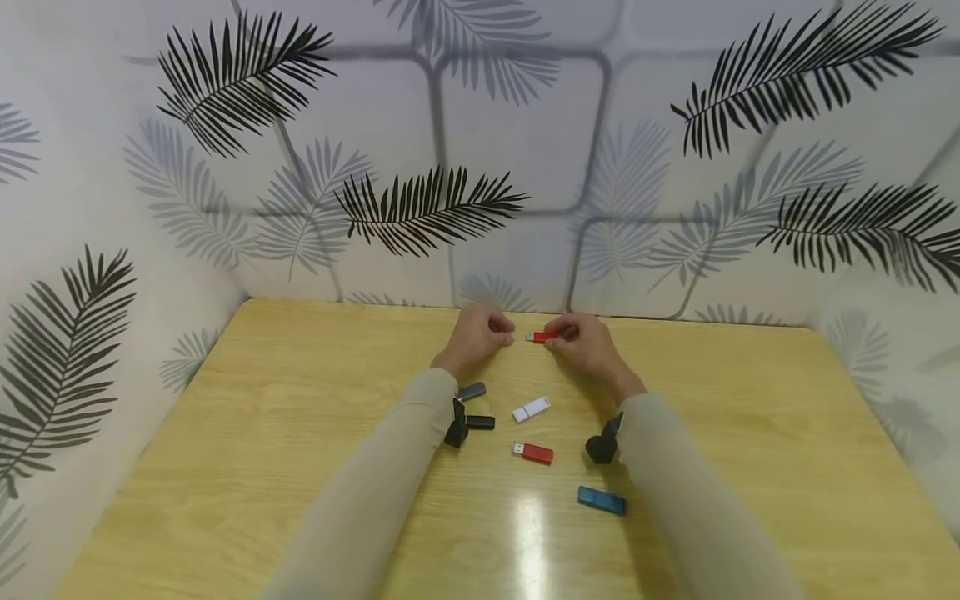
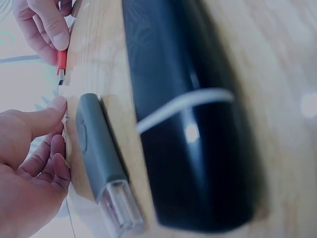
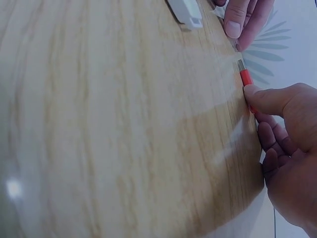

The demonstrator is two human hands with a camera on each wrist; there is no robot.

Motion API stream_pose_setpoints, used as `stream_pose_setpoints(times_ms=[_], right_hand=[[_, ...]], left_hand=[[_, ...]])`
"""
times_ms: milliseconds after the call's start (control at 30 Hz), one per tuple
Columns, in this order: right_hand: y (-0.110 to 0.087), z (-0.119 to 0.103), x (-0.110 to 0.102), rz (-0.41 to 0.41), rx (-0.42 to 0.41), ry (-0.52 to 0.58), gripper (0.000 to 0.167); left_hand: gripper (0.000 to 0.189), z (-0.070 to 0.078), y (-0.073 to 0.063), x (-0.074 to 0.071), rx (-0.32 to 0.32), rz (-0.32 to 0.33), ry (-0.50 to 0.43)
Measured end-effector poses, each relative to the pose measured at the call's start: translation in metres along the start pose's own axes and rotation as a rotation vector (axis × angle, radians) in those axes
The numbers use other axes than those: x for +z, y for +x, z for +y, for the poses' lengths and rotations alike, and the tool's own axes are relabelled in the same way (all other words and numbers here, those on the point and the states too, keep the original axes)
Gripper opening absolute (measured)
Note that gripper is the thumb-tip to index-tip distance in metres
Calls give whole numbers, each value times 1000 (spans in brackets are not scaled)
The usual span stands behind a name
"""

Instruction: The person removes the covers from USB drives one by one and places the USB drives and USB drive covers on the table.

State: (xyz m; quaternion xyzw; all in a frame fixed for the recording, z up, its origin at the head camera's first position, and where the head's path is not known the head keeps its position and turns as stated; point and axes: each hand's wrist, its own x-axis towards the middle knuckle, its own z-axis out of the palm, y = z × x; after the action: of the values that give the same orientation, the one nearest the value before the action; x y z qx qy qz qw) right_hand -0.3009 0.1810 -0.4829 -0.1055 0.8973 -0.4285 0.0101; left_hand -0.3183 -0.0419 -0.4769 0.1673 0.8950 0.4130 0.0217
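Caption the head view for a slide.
Right hand pinching a red USB stick near the left hand, other sticks lying on the wooden table.

Head view: brightly, evenly lit; vertical glare streak on the bench (image 1: 247,467), near side; soft shadow beside the right sleeve (image 1: 693,492). Left wrist view: cool cast; foreground black USB stick (image 2: 198,158) blurred, bearing a white highlight. Right wrist view: dimmer, hazy; broad shadow beside the right hand (image 3: 294,148); glare spot at left.
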Motion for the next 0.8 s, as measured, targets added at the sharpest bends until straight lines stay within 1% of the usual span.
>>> stream_pose_setpoints(times_ms=[100,233,333,433,500,633,800], right_hand=[[0,0,0,2,0,5,25],[0,2,1,4,10,3,28],[-2,1,0,14,21,13,29],[-5,-1,-1,29,9,23,31],[-9,-2,-3,37,-3,29,32],[-17,-5,-7,38,-3,58,31],[-27,-7,-8,41,-5,102,29]], left_hand=[[19,2,0,0,-3,0,-4],[25,3,-3,-2,-6,-5,-45],[26,4,-5,-6,-13,-25,-74],[27,6,-9,-11,-15,-52,-83],[27,7,-12,-15,-7,-68,-77],[27,8,-21,-21,5,-88,-98],[27,3,-33,-24,13,-62,-160]])
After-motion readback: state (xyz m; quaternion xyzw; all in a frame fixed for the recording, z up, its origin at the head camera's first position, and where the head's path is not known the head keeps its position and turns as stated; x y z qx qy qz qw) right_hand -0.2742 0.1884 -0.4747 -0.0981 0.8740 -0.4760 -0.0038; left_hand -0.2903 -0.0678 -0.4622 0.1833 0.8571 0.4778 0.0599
